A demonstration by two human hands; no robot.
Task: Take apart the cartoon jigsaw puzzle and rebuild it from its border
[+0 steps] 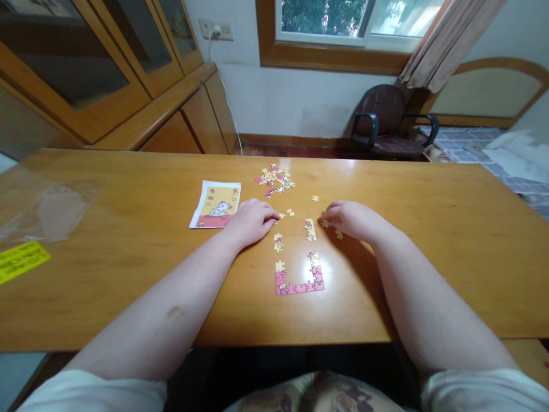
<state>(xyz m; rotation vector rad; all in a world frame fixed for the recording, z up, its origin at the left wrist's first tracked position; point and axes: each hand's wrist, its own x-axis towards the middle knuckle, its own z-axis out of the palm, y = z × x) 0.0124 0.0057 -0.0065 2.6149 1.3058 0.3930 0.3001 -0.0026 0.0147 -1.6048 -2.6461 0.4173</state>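
My left hand (pixel 256 220) rests on the table beside the left column of puzzle pieces, its fingers curled together on a small yellow puzzle piece (pixel 277 222) that is partly hidden. To the right, my right hand (pixel 350 218) has bent fingers closed at another yellow piece (pixel 325 224); a loose piece (pixel 339 234) lies under its palm side. Between the hands are a short joined strip (pixel 310 229) and two loose yellow pieces (pixel 290 212). Nearer me, a pink and yellow U-shaped border (pixel 300 288) is joined, with a small joined section (pixel 278 242) above its left side.
A pile of loose pieces (pixel 275 178) lies toward the far edge, with a single piece (pixel 315 198) apart from it. Left of my hand is a picture sheet (pixel 217 205) with a white cartoon animal. A clear plastic bag (pixel 55 209) and yellow label (pixel 23 261) lie far left.
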